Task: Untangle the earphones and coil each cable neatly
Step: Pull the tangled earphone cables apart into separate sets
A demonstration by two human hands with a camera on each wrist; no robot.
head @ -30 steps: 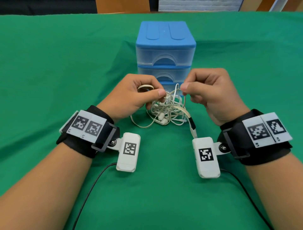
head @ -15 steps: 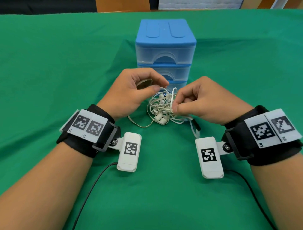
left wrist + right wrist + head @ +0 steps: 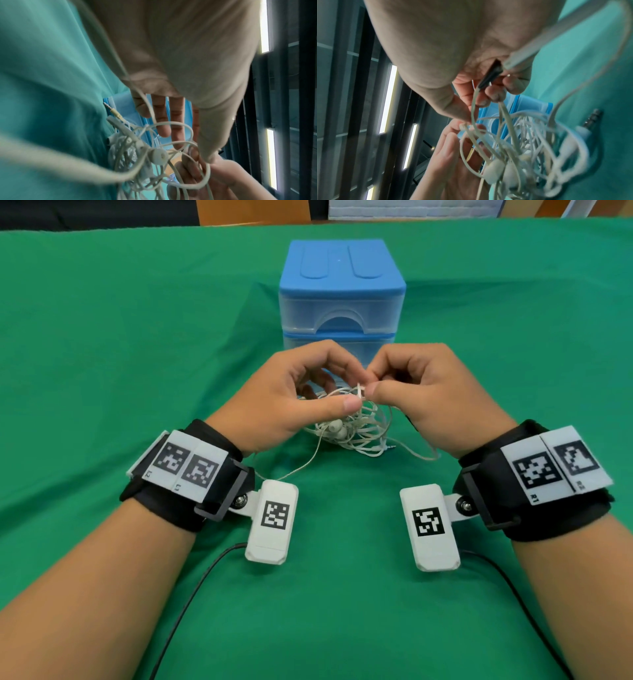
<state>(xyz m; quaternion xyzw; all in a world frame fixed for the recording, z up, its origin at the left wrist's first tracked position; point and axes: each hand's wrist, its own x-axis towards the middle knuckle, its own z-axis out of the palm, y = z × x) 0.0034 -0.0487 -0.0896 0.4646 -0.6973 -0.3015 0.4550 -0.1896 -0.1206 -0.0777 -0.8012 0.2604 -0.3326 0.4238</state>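
We have brought our hands together over the tangle. A second ago our right hand [image 3: 421, 395] was up and apart from the bundle, half a second ago it dipped low into the right side of it, and now it meets our left hand [image 3: 291, 398] at the top, thumb tips almost touching. Both grips are narrow: each hand pinches the same short bit of white cable between thumb and forefinger, right at the crown of the earphones [image 3: 352, 426]. We judge this means we have found a crossing or knot to work on, so the untangling is only starting; no cable is freed or coiled yet.

The earphones hang from the pinch and rest on the bench [image 3: 102, 337] just in front of the drawer unit [image 3: 342, 292]. The cables are thin, round, pale and limp, looping over one another in many loose rings; one strand trails out towards our left wrist. The earbuds [image 3: 157, 157] are smooth, rounded white shells in the middle of the mass. A metal jack plug [image 3: 111, 109] with a yellowish sleeve pokes out at the side. From the right wrist view, a dark flat piece [image 3: 489, 75] on one cable lies against our curled fingers. The bench cloth is soft, green and slightly creased; the drawer unit is hard, translucent plastic with a blue top.
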